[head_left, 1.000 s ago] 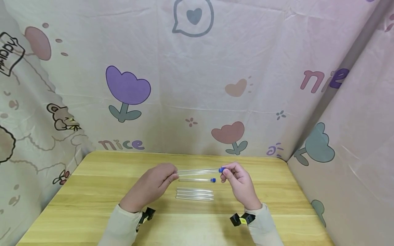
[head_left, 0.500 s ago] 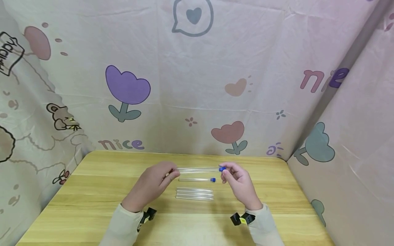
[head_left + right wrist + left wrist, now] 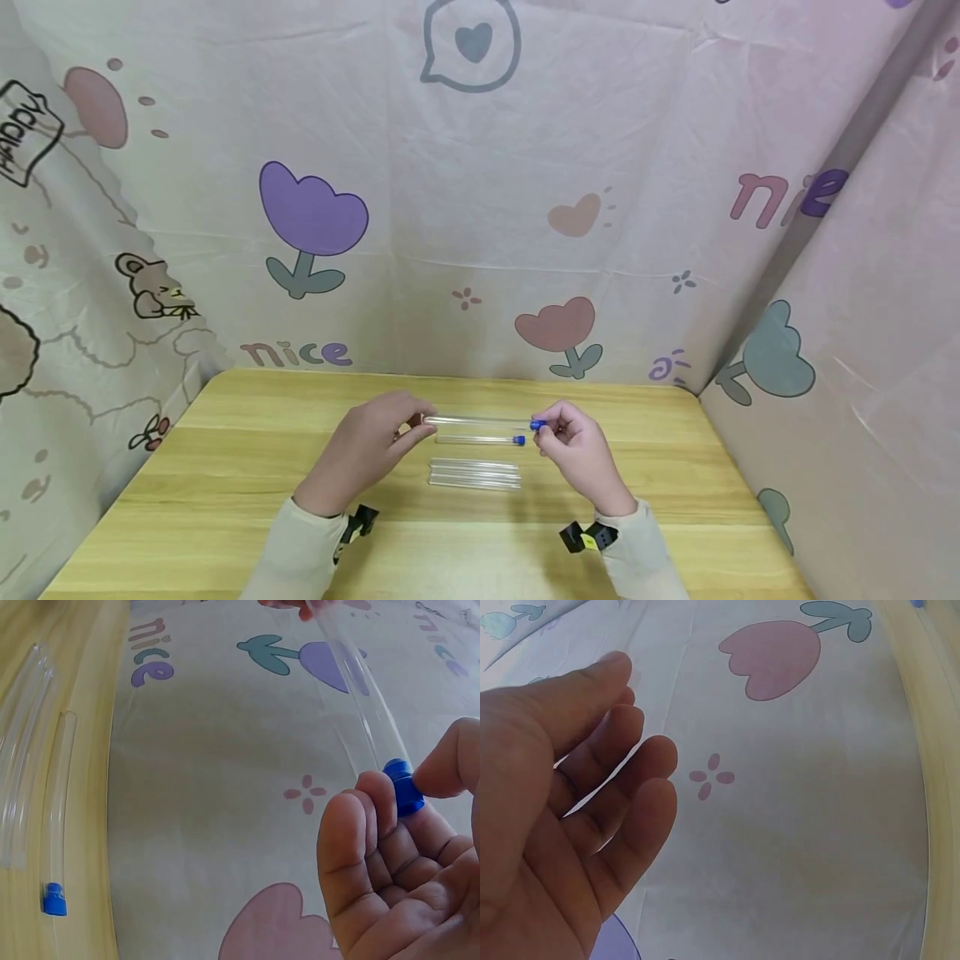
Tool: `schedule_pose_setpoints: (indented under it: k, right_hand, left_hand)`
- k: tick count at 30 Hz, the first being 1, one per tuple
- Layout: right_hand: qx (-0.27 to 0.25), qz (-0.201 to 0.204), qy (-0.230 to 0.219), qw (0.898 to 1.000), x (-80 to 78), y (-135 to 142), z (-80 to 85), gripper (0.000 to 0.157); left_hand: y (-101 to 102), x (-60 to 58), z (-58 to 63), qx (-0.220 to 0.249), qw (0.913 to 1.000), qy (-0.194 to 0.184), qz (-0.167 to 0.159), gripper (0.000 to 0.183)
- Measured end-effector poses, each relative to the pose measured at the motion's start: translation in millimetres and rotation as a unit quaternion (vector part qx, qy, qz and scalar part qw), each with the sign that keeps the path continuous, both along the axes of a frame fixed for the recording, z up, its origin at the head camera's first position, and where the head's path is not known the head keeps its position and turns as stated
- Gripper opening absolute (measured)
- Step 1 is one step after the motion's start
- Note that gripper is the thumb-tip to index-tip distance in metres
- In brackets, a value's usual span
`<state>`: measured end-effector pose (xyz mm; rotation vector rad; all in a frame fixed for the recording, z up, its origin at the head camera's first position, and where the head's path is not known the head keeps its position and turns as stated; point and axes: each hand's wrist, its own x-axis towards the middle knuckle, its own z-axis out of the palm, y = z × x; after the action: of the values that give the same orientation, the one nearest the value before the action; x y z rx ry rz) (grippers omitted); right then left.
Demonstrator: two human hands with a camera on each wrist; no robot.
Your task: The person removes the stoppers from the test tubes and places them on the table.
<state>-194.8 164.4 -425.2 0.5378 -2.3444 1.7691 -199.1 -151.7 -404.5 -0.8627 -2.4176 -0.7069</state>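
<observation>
In the head view, a clear capped test tube (image 3: 480,420) is held level above the table. Its blue cap (image 3: 406,793) is pinched between the thumb and fingers of my right hand (image 3: 581,446). My left hand (image 3: 367,446) is at the tube's other end, thumb and fingertips spread around it; whether they touch it is hard to tell. In the left wrist view those fingers are loosely bent, with no tube visible between them. Just below lies a second capped test tube (image 3: 58,802) on the table. Closer to me lie several clear tubes (image 3: 474,473) side by side, without visible caps.
The wooden table (image 3: 187,467) carries the tubes near its middle. Its far edge meets a printed cloth backdrop (image 3: 450,192), with cloth sides at left and right. Black wrist devices (image 3: 588,535) sit at both cuffs.
The held test tube and the right hand have lowered slightly. The left fingers have parted a little, so the tube's left end now shows between them. The tubes on the table stay put.
</observation>
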Motion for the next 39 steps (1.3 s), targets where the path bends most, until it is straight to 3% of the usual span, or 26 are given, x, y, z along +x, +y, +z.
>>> schedule_pose_setpoints:
  k: [10,24,35,39]
  right_hand:
    - [0.003,-0.004,0.011,1.0,2.0,0.6,2.4,0.018]
    - [-0.03,0.024,0.061,0.997,0.4,1.5,-2.0,0.015]
    - [-0.02,0.018,0.08,0.996,1.5,0.6,-2.8,0.014]
    - [-0.031,0.015,0.091,0.995,1.6,-0.5,-2.3,0.016]
  left_hand:
    - [-1.5,-1.4,-2.5,-0.011,0.9998,0.015,-0.008,0.013]
    - [-3.7,1.6,-3.6,-0.013,0.998,-0.06,-0.017,0.004]
    - [-3.9,2.1,-3.7,0.005,0.9913,-0.124,-0.045,0.023]
    - [-2.9,1.7,-4.6,0.011,0.9934,-0.108,-0.036,0.023]
